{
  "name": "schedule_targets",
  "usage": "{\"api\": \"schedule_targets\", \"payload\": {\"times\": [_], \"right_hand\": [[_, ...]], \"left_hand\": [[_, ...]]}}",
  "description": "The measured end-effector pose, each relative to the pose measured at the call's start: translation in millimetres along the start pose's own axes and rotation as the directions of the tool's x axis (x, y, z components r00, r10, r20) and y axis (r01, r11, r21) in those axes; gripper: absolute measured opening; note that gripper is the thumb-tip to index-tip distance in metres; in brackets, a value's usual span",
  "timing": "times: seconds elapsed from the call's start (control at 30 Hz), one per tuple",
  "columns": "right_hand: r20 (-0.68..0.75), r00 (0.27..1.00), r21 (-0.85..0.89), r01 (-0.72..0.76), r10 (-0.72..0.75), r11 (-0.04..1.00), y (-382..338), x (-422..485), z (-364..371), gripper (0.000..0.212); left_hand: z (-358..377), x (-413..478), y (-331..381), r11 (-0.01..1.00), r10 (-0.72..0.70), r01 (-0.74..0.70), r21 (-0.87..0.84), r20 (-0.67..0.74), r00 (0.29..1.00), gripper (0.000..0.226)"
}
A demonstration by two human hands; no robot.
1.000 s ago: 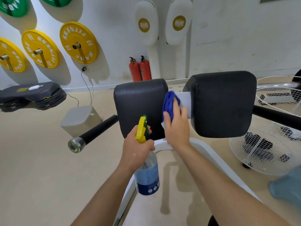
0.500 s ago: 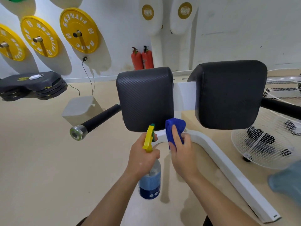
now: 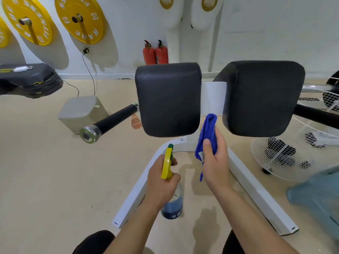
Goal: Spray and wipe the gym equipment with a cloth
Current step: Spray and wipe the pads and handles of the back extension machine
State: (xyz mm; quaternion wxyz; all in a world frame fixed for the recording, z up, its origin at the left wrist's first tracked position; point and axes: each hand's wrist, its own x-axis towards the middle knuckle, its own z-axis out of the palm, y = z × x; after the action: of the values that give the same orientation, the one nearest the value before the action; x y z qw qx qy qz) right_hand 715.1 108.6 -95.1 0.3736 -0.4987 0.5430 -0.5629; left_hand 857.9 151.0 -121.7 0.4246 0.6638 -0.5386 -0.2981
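Now the left hand [image 3: 161,182] is wrapped round the spray bottle [image 3: 172,204] at its yellow trigger [image 3: 167,165], while the right hand [image 3: 214,162] pinches the blue cloth [image 3: 207,136] between the two black pads [image 3: 168,99], over the white frame [image 3: 256,191].

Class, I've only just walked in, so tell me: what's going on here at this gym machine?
A person is cleaning a gym machine. The left hand grips a spray bottle, nozzle aimed up at the left pad. The right hand holds a blue cloth up in the gap between that pad and the right pad, in front of the white post. Whether the cloth touches anything cannot be told.
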Motion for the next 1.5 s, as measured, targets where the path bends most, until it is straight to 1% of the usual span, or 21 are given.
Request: {"api": "schedule_targets", "payload": {"times": [0.07, 0.13, 0.2, 0.23, 0.27, 0.3, 0.37, 0.43, 0.53, 0.63, 0.7, 0.77, 0.8, 0.9, 1.0, 1.07, 1.1, 1.2, 1.27, 1.43, 1.5], "right_hand": [[0.002, 0.997, -0.047, 0.081, -0.081, 0.996, -12.0, 0.1, 7.8, 0.048], [0.003, 0.983, -0.121, 0.181, -0.182, 0.976, -22.3, 0.8, 17.6, 0.050], [0.001, 0.954, -0.234, 0.292, -0.301, 0.927, -29.4, 4.6, 28.1, 0.054], [-0.011, 0.929, -0.318, 0.349, -0.371, 0.882, -30.5, 9.1, 33.1, 0.056], [-0.014, 0.894, -0.427, 0.399, -0.448, 0.811, -28.9, 15.6, 37.9, 0.059], [0.008, 0.851, -0.545, 0.444, -0.526, 0.711, -24.6, 24.9, 40.7, 0.062], [0.143, 0.754, -0.714, 0.527, -0.641, 0.461, -8.8, 44.7, 50.8, 0.063], [0.311, 0.659, -0.742, 0.618, -0.684, 0.258, 8.5, 56.4, 66.3, 0.062], [0.477, 0.479, -0.645, 0.760, -0.737, 0.076, 20.6, 59.8, 97.5, 0.062], [0.666, 0.272, -0.494, 0.859, -0.695, -0.137, 13.1, 65.4, 113.0, 0.056], [0.747, 0.178, -0.434, 0.860, -0.640, -0.267, 9.8, 71.0, 113.1, 0.053], [0.792, 0.133, -0.384, 0.867, -0.596, -0.318, 12.6, 73.2, 108.0, 0.053], [0.817, 0.097, -0.347, 0.870, -0.568, -0.351, 15.1, 74.9, 102.9, 0.053], [0.884, -0.047, -0.192, 0.870, -0.465, -0.453, 17.9, 86.8, 82.4, 0.049], [0.903, -0.160, -0.062, 0.870, -0.399, -0.489, 12.2, 102.8, 54.8, 0.038], [0.924, -0.198, -0.005, 0.849, -0.326, -0.528, 10.5, 113.6, 30.5, 0.033], [0.939, -0.200, 0.010, 0.830, -0.280, -0.557, 10.3, 118.8, 16.1, 0.032], [0.967, -0.175, 0.024, 0.786, -0.186, -0.618, 3.5, 131.4, -24.1, 0.034], [0.973, -0.173, 0.037, 0.768, -0.153, -0.639, -3.9, 135.2, -33.3, 0.035], [0.965, -0.250, 0.131, 0.732, -0.084, -0.669, -9.8, 122.3, 7.2, 0.029], [0.972, -0.225, 0.121, 0.738, -0.073, -0.664, -6.5, 105.5, 33.1, 0.027]], "left_hand": [[-11.7, -0.7, -7.7, 1.000, -0.012, 0.012, -0.022, -0.017, 1.000, 0.044], [-25.3, -0.1, -15.8, 0.999, -0.031, 0.030, -0.037, -0.032, 0.999, 0.039], [-38.2, 0.9, -21.6, 0.999, -0.027, 0.025, -0.047, -0.045, 0.999, 0.030], [-44.2, 1.4, -24.4, 0.999, -0.020, 0.017, -0.051, -0.049, 0.999, 0.028], [-50.0, 2.0, -27.8, 0.999, -0.012, 0.009, -0.053, -0.053, 0.999, 0.026], [-53.5, 2.6, -30.0, 0.998, -0.003, 0.000, -0.055, -0.054, 0.999, 0.026], [-61.1, 2.7, -35.7, 0.997, -0.006, 0.002, -0.073, -0.058, 0.998, 0.027], [-66.2, 2.5, -39.8, 0.995, -0.020, 0.015, -0.095, -0.057, 0.998, 0.029], [-73.2, 3.0, -46.9, 0.991, -0.029, 0.022, -0.132, -0.053, 0.998, 0.029], [-77.7, 6.9, -53.2, 0.993, -0.017, 0.008, -0.120, -0.077, 0.997, 0.029], [-78.1, 12.1, -55.6, 0.996, -0.013, 0.005, -0.094, -0.084, 0.996, 0.028], [-76.4, 16.7, -55.2, 0.998, -0.006, 0.000, -0.071, -0.080, 0.997, 0.028], [-74.7, 18.3, -53.5, 0.997, -0.002, -0.004, -0.073, -0.080, 0.997, 0.028], [-70.6, 21.8, -46.3, 0.995, 0.005, -0.013, -0.098, -0.078, 0.997, 0.028], [-66.9, 22.7, -42.0, 0.993, -0.016, 0.007, -0.121, -0.074, 0.997, 0.028], [-64.4, 20.2, -41.0, 0.992, -0.024, 0.015, -0.129, -0.070, 0.997, 0.028], [-63.3, 18.6, -40.1, 0.992, -0.021, 0.012, -0.126, -0.067, 0.998, 0.028], [-61.0, 15.3, -34.5, 0.991, -0.020, 0.013, -0.136, -0.055, 0.998, 0.028], [-60.3, 13.9, -29.8, 0.988, -0.028, 0.019, -0.152, -0.054, 0.998, 0.028], [-67.0, 7.1, -29.2, 0.987, -0.035, 0.025, -0.160, -0.065, 0.997, 0.028], [-73.4, 5.4, -31.6, 0.983, -0.057, 0.044, -0.177, -0.072, 0.996, 0.029]]}}
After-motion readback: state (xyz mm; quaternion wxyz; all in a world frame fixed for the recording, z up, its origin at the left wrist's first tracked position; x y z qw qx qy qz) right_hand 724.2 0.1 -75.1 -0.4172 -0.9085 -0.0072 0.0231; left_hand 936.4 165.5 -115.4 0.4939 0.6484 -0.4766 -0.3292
